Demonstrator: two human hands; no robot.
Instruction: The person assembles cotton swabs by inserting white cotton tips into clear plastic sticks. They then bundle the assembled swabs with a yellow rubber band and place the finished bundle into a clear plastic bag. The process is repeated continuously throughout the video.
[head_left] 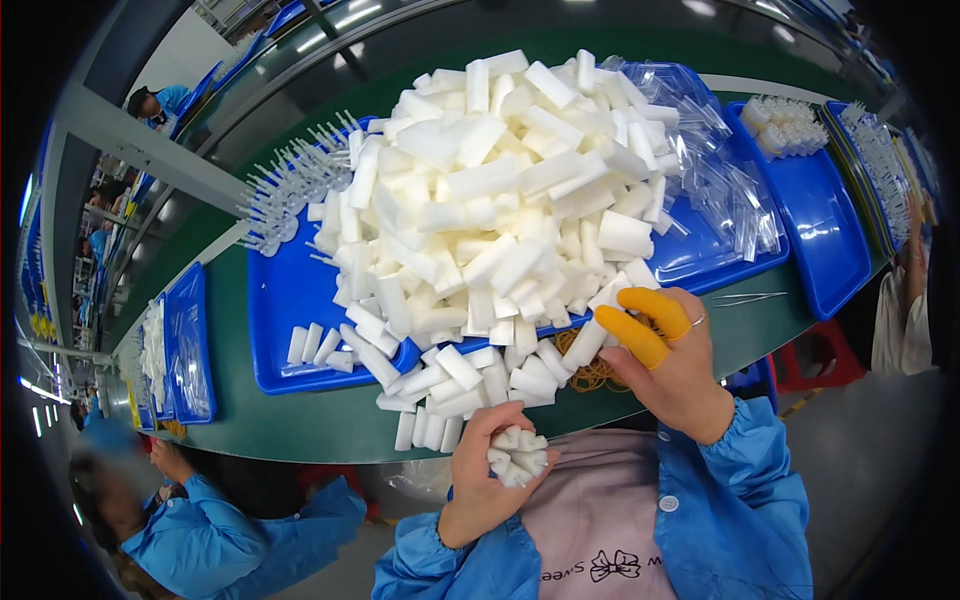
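Left hand (487, 478) clenches a bundle of white foam sticks (517, 455) at six o'clock below the worktop (330, 425), while right hand (668, 362) pinches one stick (592, 335); light, squashy, best gripped mid-length.

Single head-worn fisheye view, looking steeply down and forward from above person's chest. Close to long green-topped workbench (300, 420); heaped white foam blocks on blue plastic tray (290, 300) fill centre. Edges bend at rim.

matt white foam blocks (500, 220), glossy blue plastic tray (290, 310)
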